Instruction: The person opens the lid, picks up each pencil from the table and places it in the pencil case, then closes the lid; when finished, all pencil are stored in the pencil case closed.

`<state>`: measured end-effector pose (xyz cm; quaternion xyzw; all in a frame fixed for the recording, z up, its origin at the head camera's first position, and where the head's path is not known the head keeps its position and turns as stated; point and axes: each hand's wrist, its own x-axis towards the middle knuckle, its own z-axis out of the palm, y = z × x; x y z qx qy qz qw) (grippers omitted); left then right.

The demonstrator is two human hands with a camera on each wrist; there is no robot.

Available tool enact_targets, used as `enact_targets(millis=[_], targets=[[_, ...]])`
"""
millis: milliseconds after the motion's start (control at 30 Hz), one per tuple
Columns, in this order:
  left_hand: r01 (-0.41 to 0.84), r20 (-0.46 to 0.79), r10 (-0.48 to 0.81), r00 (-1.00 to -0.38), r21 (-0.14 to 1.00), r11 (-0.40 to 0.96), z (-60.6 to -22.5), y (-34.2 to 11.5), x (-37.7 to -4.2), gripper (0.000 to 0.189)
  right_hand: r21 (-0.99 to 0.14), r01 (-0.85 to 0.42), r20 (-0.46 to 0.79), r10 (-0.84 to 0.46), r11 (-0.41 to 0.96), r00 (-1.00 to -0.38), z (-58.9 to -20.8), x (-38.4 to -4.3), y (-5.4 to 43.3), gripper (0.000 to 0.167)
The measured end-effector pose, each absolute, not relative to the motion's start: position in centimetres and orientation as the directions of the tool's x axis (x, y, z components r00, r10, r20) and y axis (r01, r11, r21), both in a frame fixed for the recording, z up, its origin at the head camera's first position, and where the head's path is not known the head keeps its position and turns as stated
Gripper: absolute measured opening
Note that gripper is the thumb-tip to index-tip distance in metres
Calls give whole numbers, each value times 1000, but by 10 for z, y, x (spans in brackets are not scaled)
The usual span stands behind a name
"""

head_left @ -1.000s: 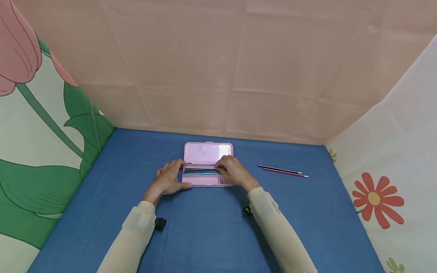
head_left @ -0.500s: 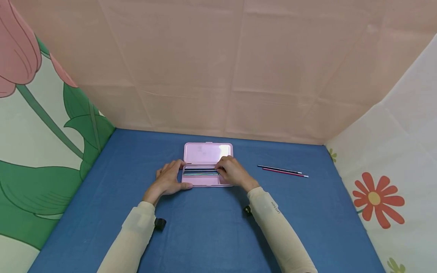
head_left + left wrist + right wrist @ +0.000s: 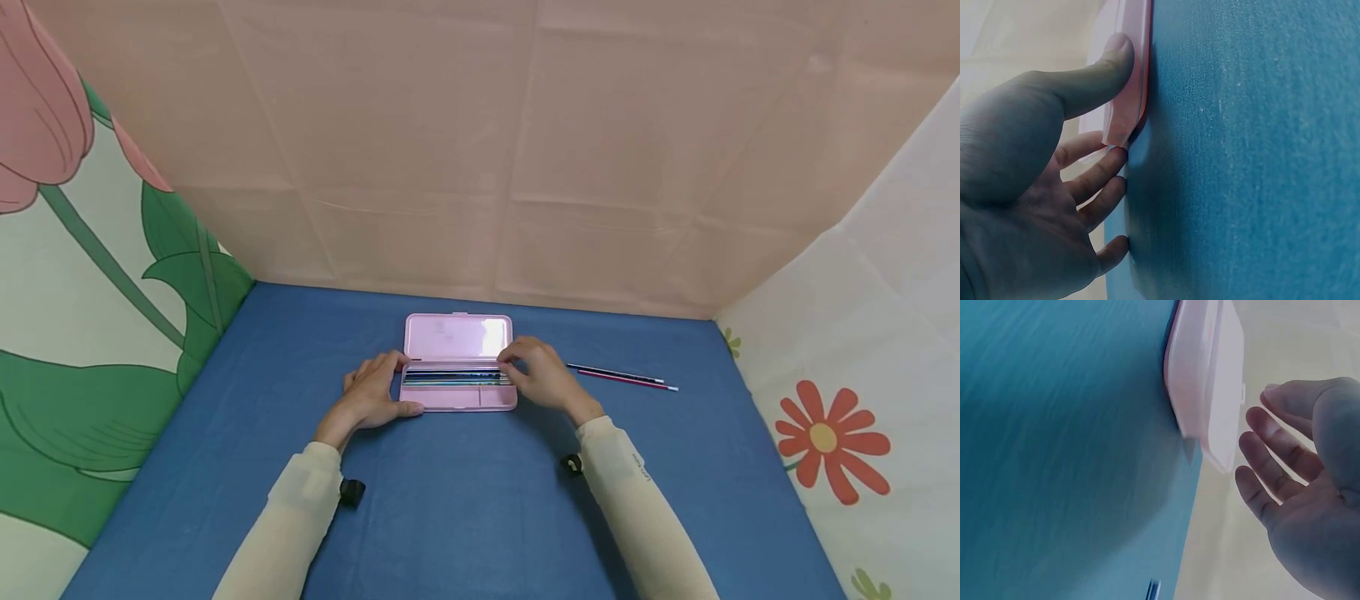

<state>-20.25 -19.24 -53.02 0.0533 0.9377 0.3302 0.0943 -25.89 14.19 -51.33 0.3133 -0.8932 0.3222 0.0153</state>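
Observation:
A pink pencil case (image 3: pixel 457 400) lies unfolded on the blue cloth, its lid (image 3: pixel 450 335) tipped back. Several thin pencils (image 3: pixel 450 377) lie side by side in its long compartment. At the case's left end, my left hand (image 3: pixel 367 396) holds it, thumb along the front wall and fingers at the side and back corner. Over the right end hovers my right hand (image 3: pixel 542 372), with loosely bent fingers and nothing between them. In the right wrist view the fingertips of this hand (image 3: pixel 1310 450) stand apart from the case (image 3: pixel 1191 369).
To the right, two pencils, one dark (image 3: pixel 615 372) and one red (image 3: pixel 626 380), lie nearly parallel on the blue cloth (image 3: pixel 450 517). A beige hanging (image 3: pixel 480 167) rises behind the table. Printed fabric (image 3: pixel 862 375) stands at both sides.
My right hand has come away from the pencils and shifted right, uncovering their right ends and the small front compartment. My left hand and the case have stayed put.

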Motion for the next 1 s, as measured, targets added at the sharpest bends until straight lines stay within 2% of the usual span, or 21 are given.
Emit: enact_targets(millis=[400,633,1000], targets=[[40,-142,165,-976,628,777,-531,-192,-204,79,-538,-489,212,-451,687,-867,-520,-241,210,21],[46,-132,167,-977,635,771,-531,-193,-203,78,-530,-462,219,-411,711,-885,-529,-236,252,22],[49,-140,172,-975,622,782,-530,-192,-203,80,-493,-338,218,-263,801,-940,-536,-226,316,24]])
